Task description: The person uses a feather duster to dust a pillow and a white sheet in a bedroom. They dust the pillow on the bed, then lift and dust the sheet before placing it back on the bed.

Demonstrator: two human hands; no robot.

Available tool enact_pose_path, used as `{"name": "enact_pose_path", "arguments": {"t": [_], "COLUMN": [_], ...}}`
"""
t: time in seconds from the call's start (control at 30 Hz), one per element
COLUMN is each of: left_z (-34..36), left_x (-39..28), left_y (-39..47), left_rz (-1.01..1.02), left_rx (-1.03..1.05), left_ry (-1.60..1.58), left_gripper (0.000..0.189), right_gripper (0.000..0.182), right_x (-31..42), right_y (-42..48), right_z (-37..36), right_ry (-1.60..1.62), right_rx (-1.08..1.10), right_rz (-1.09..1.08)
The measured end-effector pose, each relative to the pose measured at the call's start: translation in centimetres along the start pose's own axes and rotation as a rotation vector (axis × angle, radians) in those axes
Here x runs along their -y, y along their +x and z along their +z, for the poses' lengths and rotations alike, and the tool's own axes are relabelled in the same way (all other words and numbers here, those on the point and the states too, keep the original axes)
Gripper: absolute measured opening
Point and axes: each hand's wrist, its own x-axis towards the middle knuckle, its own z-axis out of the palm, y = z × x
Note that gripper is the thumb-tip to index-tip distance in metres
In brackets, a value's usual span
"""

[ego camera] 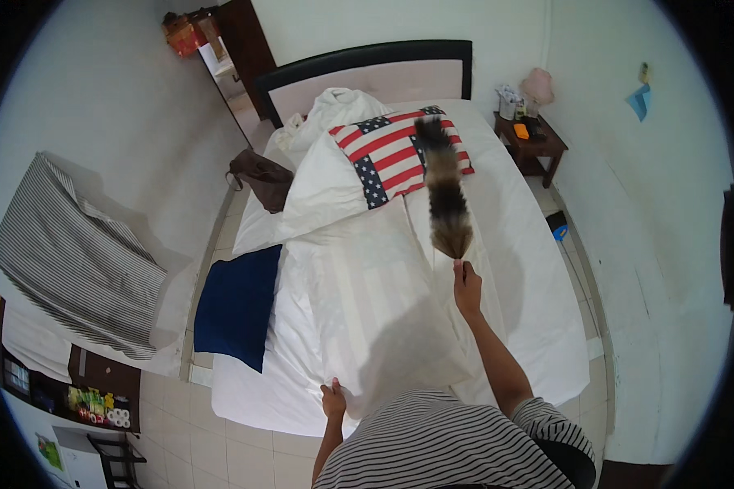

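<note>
My right hand (pixel 467 287) grips the handle end of a feather duster (pixel 448 189), its black, grey and brown feathers pointing away from me over the bed. The duster's dark tip overlaps a pillow (pixel 397 156) with red and white stripes and white stars on blue. At the near side of the bed, my left hand (pixel 334 400) pinches a corner of a white pillow (pixel 379 305), through which faint stripes show. That pillow lies on the white-sheeted mattress (pixel 526 354), partly in my shadow.
A navy blue cloth (pixel 238 312) and a brown bag (pixel 262 177) lie along the bed's left side. White bedding (pixel 342 110) is heaped by the headboard (pixel 367 67). To the right stand a wooden bedside table (pixel 541 137) and a broom (pixel 558 225). A striped curtain (pixel 79 257) hangs left.
</note>
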Motion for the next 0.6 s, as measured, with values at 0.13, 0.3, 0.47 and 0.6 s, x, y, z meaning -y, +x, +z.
{"name": "enact_pose_path", "arguments": {"t": [0.13, 0.3, 0.47, 0.6], "left_z": [0.3, -0.8, -0.9, -0.9], "left_x": [1.3, 0.1, 0.1, 0.8], "left_y": [0.8, 0.2, -0.5, -0.8], "left_rz": [0.063, 0.119, 0.123, 0.116], "left_rx": [-0.012, -0.007, 0.0, -0.025], "left_ry": [0.076, 0.138, 0.144, 0.095], "left_gripper": [0.066, 0.067, 0.068, 0.069], "right_gripper": [0.042, 0.052, 0.054, 0.051], "right_x": [-0.3, -13.5, -17.3, -11.4], "right_y": [-3.9, -16.6, -20.0, -15.2], "right_z": [0.8, 3.3, -2.0, -5.2], "right_ry": [0.186, -0.262, -0.301, -0.143], "right_rx": [-0.095, 0.287, 0.328, 0.156], "right_rz": [0.017, 0.223, 0.335, 0.219]}}
